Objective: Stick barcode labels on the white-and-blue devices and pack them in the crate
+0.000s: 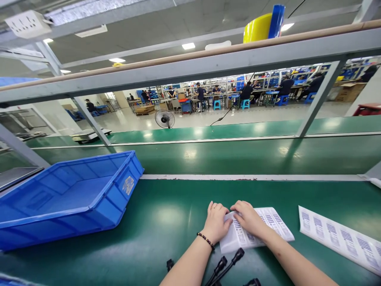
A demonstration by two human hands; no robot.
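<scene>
A white sheet of printed barcode labels (275, 222) lies on the green bench in front of me. My left hand (217, 221) is at the sheet's left edge, fingers bent and thumb against it; a beaded bracelet is on that wrist. My right hand (248, 219) reaches over the sheet, its thumb and fingers closed on the upper left part, close to the left hand. The fingertips are partly hidden. Black cables with connectors (222, 265) lie below the sheet, between my forearms. Another black connector (170, 264) shows beside my left forearm.
A large blue plastic bin (119, 198) stands on the left. A second strip of labels (336, 234) lies to the right. Behind the bench runs a green surface (226, 155) under a grey metal frame (190, 71). A fan (164, 118) and several seated people are farther off.
</scene>
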